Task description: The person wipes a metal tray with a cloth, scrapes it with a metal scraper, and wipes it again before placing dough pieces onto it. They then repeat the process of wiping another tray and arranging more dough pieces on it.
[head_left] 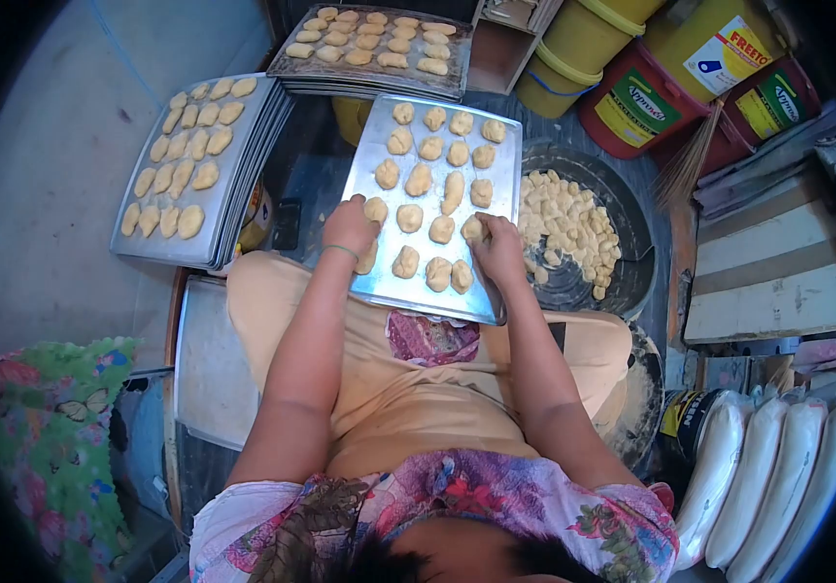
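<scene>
A metal tray [364,163] with rows of dough pieces lies across my lap, its near edge over my legs. At the tray's left edge is my left hand [350,231], fingers closed around a dough piece [375,209]; another piece lies just below it. My right hand [500,251] is at the right edge, its fingertips pinching a dough piece [473,228]. Between both hands sit more pieces, among them a long one [453,192]. Right of the tray, a round dark pan [631,194] holds many small dough pieces [563,214].
Stacked trays of dough stand at the left [117,238] and at the back [287,68]. Red buckets [622,136] and yellow buckets [573,49] are at the back right, beside a broom [682,167]. Plastic-wrapped packs [758,486] stand at the lower right.
</scene>
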Demonstrator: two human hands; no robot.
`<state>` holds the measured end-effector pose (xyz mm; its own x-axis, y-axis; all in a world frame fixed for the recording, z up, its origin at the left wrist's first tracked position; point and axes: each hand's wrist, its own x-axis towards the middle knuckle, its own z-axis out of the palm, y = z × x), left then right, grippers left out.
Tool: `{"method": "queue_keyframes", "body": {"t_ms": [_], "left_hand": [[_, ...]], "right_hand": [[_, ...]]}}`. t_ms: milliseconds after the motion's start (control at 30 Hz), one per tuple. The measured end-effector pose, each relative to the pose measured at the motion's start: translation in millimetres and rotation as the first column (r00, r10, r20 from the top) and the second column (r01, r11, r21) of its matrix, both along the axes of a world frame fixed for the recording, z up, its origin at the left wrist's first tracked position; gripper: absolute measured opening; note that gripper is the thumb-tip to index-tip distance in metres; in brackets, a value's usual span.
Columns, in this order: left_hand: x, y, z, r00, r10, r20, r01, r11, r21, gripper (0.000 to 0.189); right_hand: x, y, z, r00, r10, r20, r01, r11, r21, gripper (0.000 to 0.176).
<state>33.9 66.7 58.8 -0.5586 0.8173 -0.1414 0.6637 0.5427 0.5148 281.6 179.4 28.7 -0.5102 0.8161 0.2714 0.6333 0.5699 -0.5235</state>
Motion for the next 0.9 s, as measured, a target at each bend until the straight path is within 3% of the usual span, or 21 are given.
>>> {"method": "queue_keyframes", "body": {"t_ms": [133,233,300,433,467,567,600,700,833,900], "left_hand": [[0,5,-16,1.000,0.004,0.002,-0.004,0.996,0.087,0.053],[3,4,-15,0.999,0.034,-0.013,-0.032,0.992,0.119,0.048],[10,1,-9,0.993,0.112,-0.040,-0.103,0.980,0.172,0.048],[16,-8,10,0.978,-0.024,-0.210,0.084,0.956,0.283,0.042],[18,-10,12,0.972,-0.099,-0.214,0.164,0.937,0.309,0.040],[35,-15,11,0.921,-0.308,-0.238,0.367,0.889,0.274,0.031],[42,-17,11,0.897,-0.370,-0.243,0.426,0.871,0.244,0.028],[60,-22,7,0.865,-0.425,-0.267,0.473,0.867,0.155,0.022],[67,-22,6,0.822,-0.497,-0.279,0.520,0.854,0.011,0.020],[66,-21,3,0.843,-0.443,-0.304,0.497,0.859,0.127,0.023]], "right_hand": [[-2,-3,-2,0.999,-0.017,-0.048,0.018,1.000,0.023,0.054],[3,-13,6,0.995,0.007,-0.096,0.008,0.989,0.151,0.056],[10,-20,10,0.993,0.071,-0.094,-0.068,0.997,0.028,0.054],[19,-47,37,0.967,0.231,-0.110,-0.255,0.911,-0.325,0.048],[18,-48,32,0.959,0.281,-0.032,-0.280,0.931,-0.233,0.044],[19,-51,40,0.989,0.151,0.013,-0.124,0.854,-0.506,0.039],[18,-51,38,0.996,0.076,-0.056,-0.094,0.863,-0.496,0.036],[20,-53,37,0.999,0.011,-0.033,-0.024,0.907,-0.421,0.032],[18,-49,40,0.995,0.078,0.061,-0.051,0.932,-0.360,0.027],[16,-43,29,0.987,0.105,0.123,-0.064,0.952,-0.300,0.035]]}}
